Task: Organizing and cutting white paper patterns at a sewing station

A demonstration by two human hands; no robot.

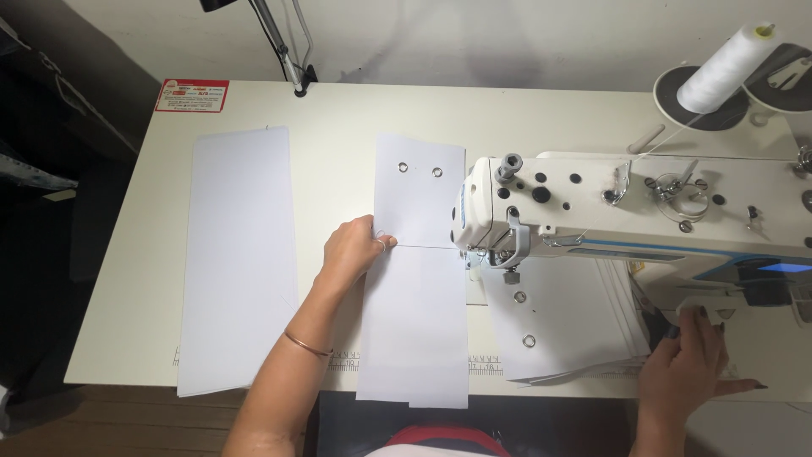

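White fabric panels (414,296) lie mid-frame on the cream sewing table (338,114), my left hand (351,250) pressing them flat, gripping nothing. At lower right, my right hand (689,364) rests loosely open beside the sewing machine (634,211); dark floor (51,254) at left.

We have one view only, head-worn, so nothing is shared with a second camera. We look steeply down, almost top-down, from the sitter's edge of the cream rectangular worktable (338,118), facing the pale wall behind it. We sit at about arm's reach: both forearms enter from the bottom edge. The frame takes in nearly the whole tabletop. The white industrial sewing machine (643,211) fills the right side, cut by the right border; dark floor shows at left.
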